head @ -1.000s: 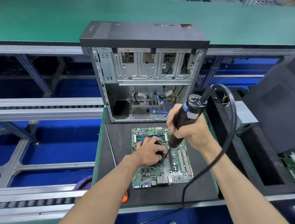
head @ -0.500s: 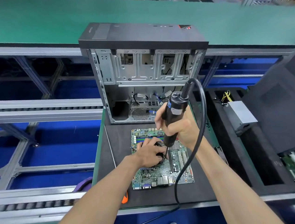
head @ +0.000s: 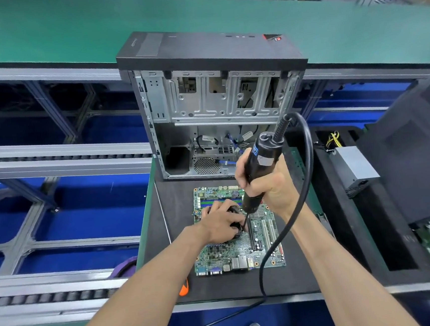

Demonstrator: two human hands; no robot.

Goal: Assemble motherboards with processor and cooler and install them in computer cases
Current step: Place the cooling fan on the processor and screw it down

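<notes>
My left hand [head: 220,223] holds the cooler [head: 236,222] on the motherboard [head: 240,251], which lies in front of the open case [head: 214,105]. My right hand [head: 265,184] grips the screwdriver [head: 258,174] nearly upright, tip at the cooler's right edge.

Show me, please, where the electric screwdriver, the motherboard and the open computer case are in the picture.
electric screwdriver [head: 260,164]: head view, on its black barrel above the gripping fingers.
motherboard [head: 224,255]: head view, on the bare green board near its front edge.
computer case [head: 209,51]: head view, on its dark top panel.

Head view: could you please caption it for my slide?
Right hand drives electric screwdriver into cooler steadied by left hand.
</notes>
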